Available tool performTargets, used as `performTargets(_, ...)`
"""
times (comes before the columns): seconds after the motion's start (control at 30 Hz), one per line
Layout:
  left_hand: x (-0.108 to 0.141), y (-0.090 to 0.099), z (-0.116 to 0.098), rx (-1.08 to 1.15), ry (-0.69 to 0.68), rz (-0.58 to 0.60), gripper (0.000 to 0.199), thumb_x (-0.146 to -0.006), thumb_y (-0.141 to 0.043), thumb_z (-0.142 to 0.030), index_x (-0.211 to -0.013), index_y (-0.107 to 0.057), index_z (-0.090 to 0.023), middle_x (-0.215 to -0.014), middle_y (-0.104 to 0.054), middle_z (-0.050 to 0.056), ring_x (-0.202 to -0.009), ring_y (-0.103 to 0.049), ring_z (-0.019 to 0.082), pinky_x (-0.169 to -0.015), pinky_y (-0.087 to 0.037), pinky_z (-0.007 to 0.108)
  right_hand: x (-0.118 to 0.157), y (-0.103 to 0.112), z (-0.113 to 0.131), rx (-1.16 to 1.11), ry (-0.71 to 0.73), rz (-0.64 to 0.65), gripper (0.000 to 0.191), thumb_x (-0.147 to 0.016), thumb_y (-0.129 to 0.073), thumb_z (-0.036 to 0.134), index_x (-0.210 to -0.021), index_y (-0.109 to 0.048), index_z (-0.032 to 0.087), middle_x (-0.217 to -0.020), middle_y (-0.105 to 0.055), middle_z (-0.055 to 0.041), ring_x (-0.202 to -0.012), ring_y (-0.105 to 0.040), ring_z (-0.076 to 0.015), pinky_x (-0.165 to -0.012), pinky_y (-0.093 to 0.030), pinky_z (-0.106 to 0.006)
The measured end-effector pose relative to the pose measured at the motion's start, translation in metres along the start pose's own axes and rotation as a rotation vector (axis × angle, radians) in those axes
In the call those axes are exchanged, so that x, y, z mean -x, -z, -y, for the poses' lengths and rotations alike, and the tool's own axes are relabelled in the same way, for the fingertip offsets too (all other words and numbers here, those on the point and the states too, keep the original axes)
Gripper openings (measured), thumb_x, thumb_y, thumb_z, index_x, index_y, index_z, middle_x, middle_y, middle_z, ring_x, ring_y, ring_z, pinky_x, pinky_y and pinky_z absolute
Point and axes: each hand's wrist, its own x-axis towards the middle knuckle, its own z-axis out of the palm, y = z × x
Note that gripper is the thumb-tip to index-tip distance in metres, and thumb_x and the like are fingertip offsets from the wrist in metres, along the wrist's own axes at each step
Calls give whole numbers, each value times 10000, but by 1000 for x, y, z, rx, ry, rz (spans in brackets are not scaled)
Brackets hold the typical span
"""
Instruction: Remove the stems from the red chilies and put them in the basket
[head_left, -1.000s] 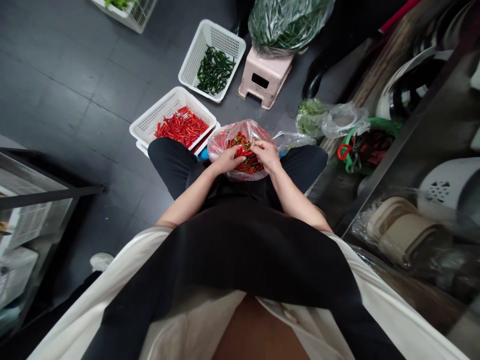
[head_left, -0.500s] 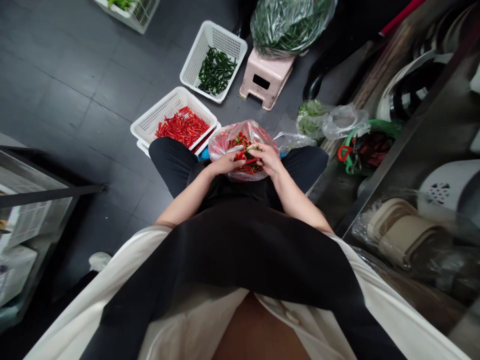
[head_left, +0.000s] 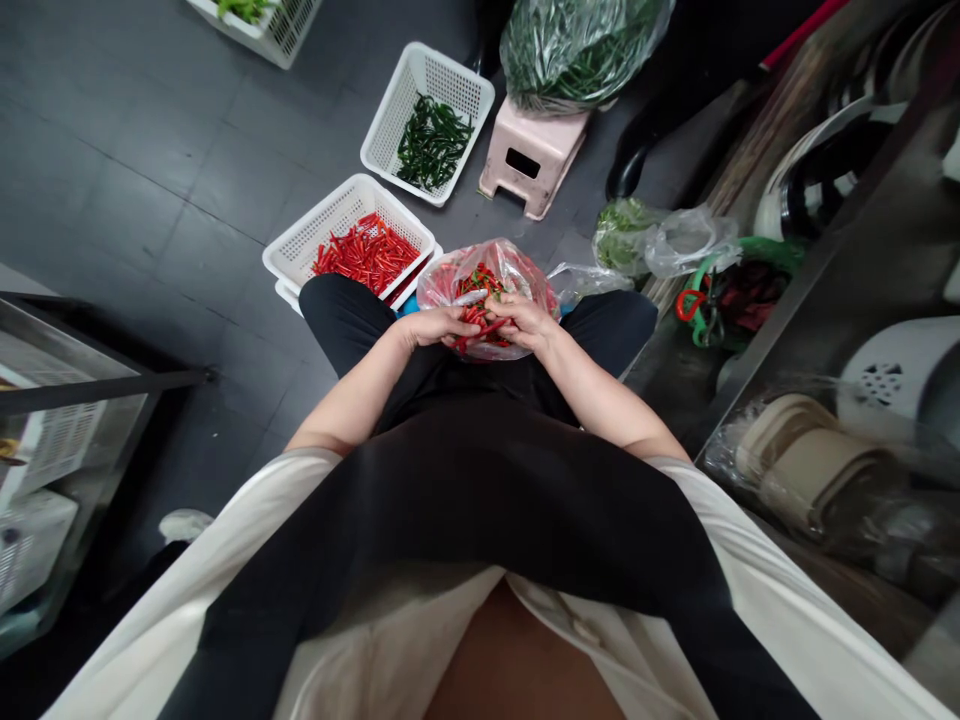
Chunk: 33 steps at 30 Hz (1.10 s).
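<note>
A clear plastic bag [head_left: 442, 285] of red chilies with green stems stands open between my knees. Over its mouth, my left hand [head_left: 439, 325] is closed around several red chilies [head_left: 476, 318]. From the other side my right hand [head_left: 525, 322] comes close to it, its fingers pinched on a red chili at the edge of the same bunch. Beyond my left knee, a white perforated basket [head_left: 296, 255] holds a heap of red chilies [head_left: 367, 250] with no green stems that I can see.
Farther off are a white basket [head_left: 382, 130] of green chilies and a pink stool [head_left: 525, 150] bearing a bag of green chilies [head_left: 592, 60]. At right, a green basket [head_left: 701, 320] with red-handled scissors [head_left: 688, 303] sits by a metal shelf. Another person's dark boot [head_left: 624, 175] is near the stool.
My left hand has shifted slightly left and my right hand has come down towards it. The red chilies between them now lie lower over the bag. The baskets have stayed put.
</note>
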Motion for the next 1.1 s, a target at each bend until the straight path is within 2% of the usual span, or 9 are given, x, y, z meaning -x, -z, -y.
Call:
performTargets(0.13,-5,-1,5,318,-20,81,244,-753,-730,-318,-835,-613,-120,-607,-496,4,-371,-240,-3,-329,-140,148,2,-6,-4,157,270,-184,276,-769,-764,301,-738,-523,171,-498,-427,96,-402,-304,-16,-366,-219,-118)
performTargets(0.27,-10,-12,7,512,-6,141,212,-772,-710,-304,-835,-603,-133,-578,-450,-12,-366,-277,14,-305,-115,137,2,-8,-3,93,202,-157,297,-807,-722,334,-722,-481,184,-503,-420,94,-390,-279,-16,-358,-207,-125)
performTargets(0.37,-13,-22,3,647,-63,30,162,-854,-625,-291,-818,-601,-135,-589,-474,-2,-385,-343,28,-312,-187,131,2,-5,-7,-28,79,-173,315,-842,-677,396,-737,-457,197,-503,-390,102,-364,-223,-15,-338,-176,-136)
performTargets(0.5,-15,-30,-3,864,-232,-221,210,-953,-489,-297,-861,-615,-155,-809,-665,38,-399,-338,2,-350,-272,119,7,-1,-19,67,14,-385,378,-774,-733,450,-727,-450,204,-462,-358,111,-352,-215,-23,-324,-128,-155)
performTargets(0.67,-17,-31,-4,926,-237,-351,261,-974,-464,-358,-896,-639,-180,-965,-725,63,-420,-370,4,-389,-337,131,17,-10,-28,170,164,-403,346,-712,-757,441,-797,-511,214,-505,-378,112,-379,-227,-33,-367,-129,-170)
performTargets(0.8,-22,-34,-2,928,-243,-385,245,-950,-522,-376,-873,-634,-173,-795,-690,38,-408,-376,5,-373,-318,120,9,-23,-27,328,353,-455,319,-756,-682,502,-798,-569,207,-620,-493,57,-497,-409,-75,-455,-302,-205)
performTargets(0.9,-28,-36,0,899,-273,-388,233,-924,-576,-355,-810,-601,-153,-611,-573,-16,-388,-369,1,-361,-287,105,-1,-24,-23,532,536,-539,286,-778,-645,478,-776,-601,196,-757,-608,4,-743,-569,-147,-687,-450,-273)
performTargets(1.0,-32,-37,1,880,-305,-428,241,-905,-608,-356,-788,-582,-147,-551,-499,-49,-372,-353,-6,-359,-278,101,-4,-23,-19,716,629,-572,231,-799,-611,422,-761,-613,194,-826,-644,-19,-847,-589,-178,-824,-451,-324)
performTargets(1.1,-35,-36,2,877,-368,-446,254,-926,-573,-353,-803,-587,-132,-591,-534,-35,-367,-330,-15,-347,-260,108,0,-26,-19,823,633,-620,224,-808,-601,404,-714,-568,203,-750,-598,0,-793,-557,-170,-788,-445,-316)
